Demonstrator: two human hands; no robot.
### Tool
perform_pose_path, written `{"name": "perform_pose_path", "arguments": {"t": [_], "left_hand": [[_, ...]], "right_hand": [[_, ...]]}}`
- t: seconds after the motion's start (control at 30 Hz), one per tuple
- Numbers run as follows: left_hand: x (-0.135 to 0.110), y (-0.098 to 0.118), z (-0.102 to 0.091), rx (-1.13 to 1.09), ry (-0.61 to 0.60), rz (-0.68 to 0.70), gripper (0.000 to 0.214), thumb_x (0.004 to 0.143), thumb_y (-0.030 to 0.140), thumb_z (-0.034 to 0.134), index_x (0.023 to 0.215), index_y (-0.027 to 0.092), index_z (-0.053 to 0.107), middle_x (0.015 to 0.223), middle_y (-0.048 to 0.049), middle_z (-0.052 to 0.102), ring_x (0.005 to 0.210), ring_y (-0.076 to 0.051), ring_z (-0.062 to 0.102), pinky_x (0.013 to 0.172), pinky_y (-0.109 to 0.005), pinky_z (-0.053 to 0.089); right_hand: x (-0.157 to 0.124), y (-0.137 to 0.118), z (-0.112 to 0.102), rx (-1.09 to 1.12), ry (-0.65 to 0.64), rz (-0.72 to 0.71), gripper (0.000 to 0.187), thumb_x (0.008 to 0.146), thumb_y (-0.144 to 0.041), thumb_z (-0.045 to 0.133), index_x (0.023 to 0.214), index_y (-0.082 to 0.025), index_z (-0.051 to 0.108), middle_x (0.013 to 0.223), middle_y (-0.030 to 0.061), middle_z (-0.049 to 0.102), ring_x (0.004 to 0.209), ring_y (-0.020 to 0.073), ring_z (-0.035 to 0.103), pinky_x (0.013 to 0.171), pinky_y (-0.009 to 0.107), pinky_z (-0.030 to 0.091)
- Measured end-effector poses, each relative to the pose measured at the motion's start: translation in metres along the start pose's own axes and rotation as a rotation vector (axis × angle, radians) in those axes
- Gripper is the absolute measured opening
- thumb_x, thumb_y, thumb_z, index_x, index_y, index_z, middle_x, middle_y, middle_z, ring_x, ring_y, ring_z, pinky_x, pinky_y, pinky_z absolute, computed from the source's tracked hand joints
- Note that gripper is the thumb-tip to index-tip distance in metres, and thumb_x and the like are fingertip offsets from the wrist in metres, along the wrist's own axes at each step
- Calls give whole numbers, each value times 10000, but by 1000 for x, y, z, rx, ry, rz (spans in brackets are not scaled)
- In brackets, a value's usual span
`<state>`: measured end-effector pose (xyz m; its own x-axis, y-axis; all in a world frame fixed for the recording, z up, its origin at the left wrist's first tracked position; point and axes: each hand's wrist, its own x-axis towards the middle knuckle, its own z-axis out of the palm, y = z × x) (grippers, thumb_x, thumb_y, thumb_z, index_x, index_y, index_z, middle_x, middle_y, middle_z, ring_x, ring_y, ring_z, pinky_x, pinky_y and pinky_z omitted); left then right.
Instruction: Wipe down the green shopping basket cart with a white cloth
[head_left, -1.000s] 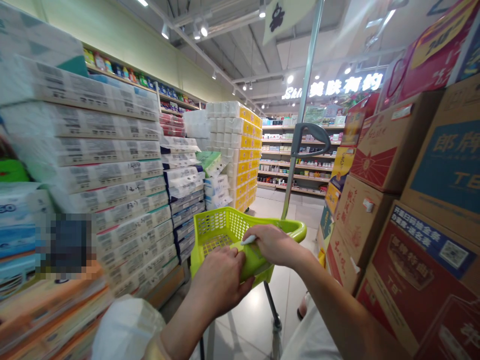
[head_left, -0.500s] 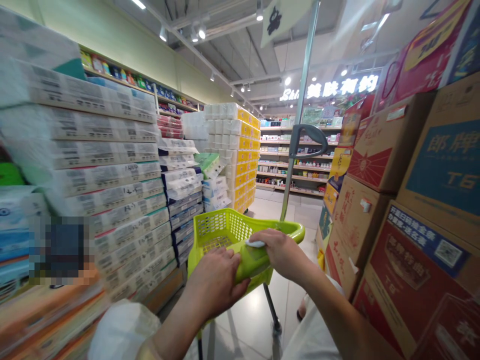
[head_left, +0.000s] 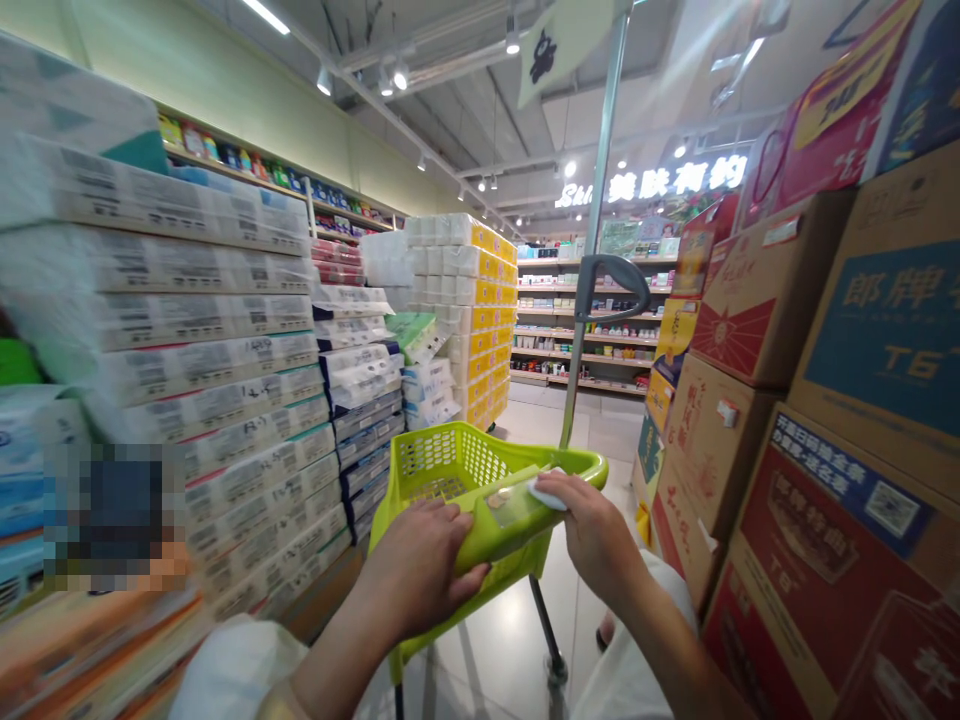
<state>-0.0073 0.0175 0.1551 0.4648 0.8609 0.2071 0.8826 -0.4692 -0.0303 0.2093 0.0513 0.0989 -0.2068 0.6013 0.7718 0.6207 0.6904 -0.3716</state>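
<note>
A yellow-green shopping cart (head_left: 457,600) with a perforated basket stands in front of me. My left hand (head_left: 420,565) is closed over the left part of its handle (head_left: 504,510), fingers on top and thumb below. Pinched in my right hand (head_left: 596,525) is a white wipe (head_left: 547,490), pressed on the handle's right part. A clear label cover lies on the handle between my hands. From the cart's far right side rises a metal pole (head_left: 592,220) with a grey loop grip (head_left: 611,288).
Wrapped tissue packs (head_left: 225,300) are stacked high on my left. Cardboard cartons (head_left: 739,440) are piled close on my right. A yellow and white pack stack (head_left: 480,320) and stocked shelves (head_left: 585,330) stand ahead, beyond pale floor tiles (head_left: 502,630).
My right hand has slid the white wipe rightward along the handle, uncovering the label area. My left hand keeps its hold, shifted slightly left.
</note>
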Motion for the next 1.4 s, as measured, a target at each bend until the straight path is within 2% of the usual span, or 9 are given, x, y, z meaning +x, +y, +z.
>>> {"name": "perform_pose_path", "arguments": {"t": [0.23, 0.4, 0.6, 0.8, 0.87, 0.97, 1.07, 1.2, 1.4], "left_hand": [[-2, -13, 1, -4, 25, 16, 217, 794, 412, 586, 767, 197, 605, 881, -69, 665, 865, -236, 603, 818, -373, 460], [-3, -20, -3, 2, -16, 22, 235, 792, 427, 579, 780, 196, 623, 868, -63, 669, 839, -234, 603, 772, -364, 450], [-1, -21, -3, -7, -3, 20, 230, 793, 415, 574, 772, 195, 634, 852, -55, 667, 832, -222, 607, 757, -346, 436], [-2, -23, -5, -4, -7, 36, 225, 758, 436, 617, 741, 213, 632, 837, -45, 685, 830, -224, 616, 789, -353, 436], [-2, -20, -6, -6, 10, -32, 238, 731, 451, 641, 804, 224, 636, 850, -36, 694, 855, -234, 626, 838, -374, 429], [1, -9, -7, -20, 81, -136, 437, 706, 497, 657, 1039, 219, 606, 1023, -74, 687, 984, -280, 615, 901, -410, 430], [12, 9, -4, -71, 121, -98, 643, 736, 534, 630, 1263, 184, 513, 1192, -131, 621, 1108, -304, 568, 980, -427, 414], [31, 30, 4, -92, 114, -13, 683, 755, 552, 612, 1296, 150, 503, 1234, -163, 587, 1141, -333, 538, 991, -456, 412], [50, 41, 15, -52, 74, -41, 650, 798, 513, 584, 1329, 152, 479, 1214, -155, 593, 1109, -333, 553, 964, -475, 427]], "right_hand": [[-10, -8, 7, -4, -19, -79, 473, 831, -10, 407, 1133, -252, 679, 1168, 53, 704, 1161, 220, 618, 1059, 480, 452], [-10, -5, 10, -54, 110, 39, 485, 815, 7, 383, 1098, -231, 696, 1147, 73, 708, 1152, 237, 622, 1040, 495, 470], [-16, -33, 30, -28, 37, -144, 519, 829, 13, 392, 1179, -269, 653, 1193, 42, 695, 1189, 207, 603, 1058, 463, 460], [-21, -10, 20, -101, 181, -31, 519, 810, 13, 377, 1150, -242, 675, 1181, 65, 698, 1191, 240, 605, 1048, 502, 460], [-22, -10, 20, -103, 167, -34, 521, 802, 16, 378, 1145, -238, 676, 1184, 65, 697, 1194, 242, 602, 1055, 509, 449], [-20, -14, 20, -72, 95, -81, 526, 803, 13, 385, 1156, -254, 669, 1182, 50, 698, 1184, 224, 607, 1065, 491, 440], [-17, -3, 15, -80, 104, -44, 494, 819, -7, 385, 1143, -248, 672, 1173, 60, 700, 1173, 230, 612, 1052, 500, 448], [-17, 13, 10, -127, 207, 73, 461, 826, -22, 375, 1094, -223, 691, 1126, 85, 713, 1153, 252, 620, 1038, 523, 454], [-18, 9, 13, -51, 126, -48, 479, 817, -15, 403, 1134, -244, 680, 1192, 61, 692, 1176, 224, 609, 1045, 466, 465]]}}
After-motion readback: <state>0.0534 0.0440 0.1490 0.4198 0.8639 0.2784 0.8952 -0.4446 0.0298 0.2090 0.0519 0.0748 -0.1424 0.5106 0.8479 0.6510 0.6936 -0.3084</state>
